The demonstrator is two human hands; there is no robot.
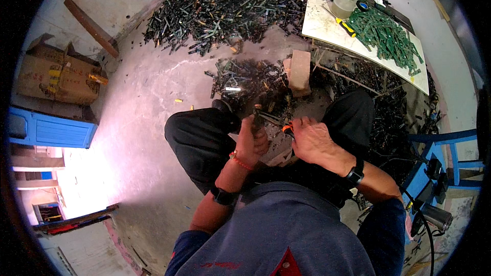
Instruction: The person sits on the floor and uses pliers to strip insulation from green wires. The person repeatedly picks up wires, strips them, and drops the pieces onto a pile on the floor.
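Between my bent knees, my left hand (254, 140) grips a dark narrow piece (257, 118) that sticks up past the thumb. My right hand (312, 142) is closed around a hand tool with an orange and black handle (287, 128). A slim metal part of that tool points left towards the dark piece; I cannot tell whether they touch. Below and ahead of both hands lies a small heap of dark narrow parts (249, 78) on the floor. A brownish block (300, 71) stands at its right side.
A large pile of dark strips (238, 4) spreads along the wall. Front right, a white-topped low table (320, 17) holds green circuit-board strips (383, 38), a yellow-and-black screwdriver (345, 27) and a plastic cup (342, 4). A blue chair (456, 157) is at right, cardboard boxes (61, 74) at left.
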